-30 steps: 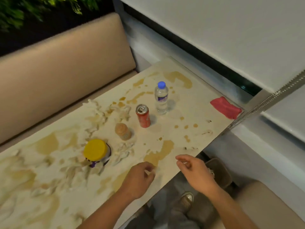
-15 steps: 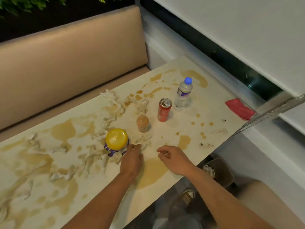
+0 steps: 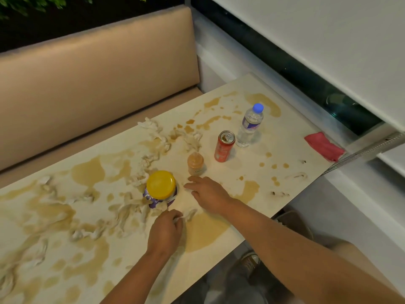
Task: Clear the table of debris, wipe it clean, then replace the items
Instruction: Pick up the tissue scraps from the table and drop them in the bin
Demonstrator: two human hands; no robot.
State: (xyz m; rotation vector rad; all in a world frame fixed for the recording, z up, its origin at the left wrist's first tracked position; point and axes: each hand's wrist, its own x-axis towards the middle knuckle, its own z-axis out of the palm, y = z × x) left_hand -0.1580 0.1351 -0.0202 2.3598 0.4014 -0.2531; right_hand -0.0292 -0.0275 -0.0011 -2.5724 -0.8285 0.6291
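Left hand (image 3: 164, 232) pinching tissue scrap (image 3: 190, 213) beside jar (image 3: 160, 189). Right hand (image 3: 208, 191) flat, fingers spread on table (image 3: 285, 137), near small bottle (image 3: 195, 163).

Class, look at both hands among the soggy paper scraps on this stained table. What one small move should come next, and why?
Probably the left hand should lift away the paper scrap it is pinching near the yellow-lidded jar. Many scraps still litter the table, the right hand rests open and holds nothing, and the red cloth lies unused, so wiping looks premature.
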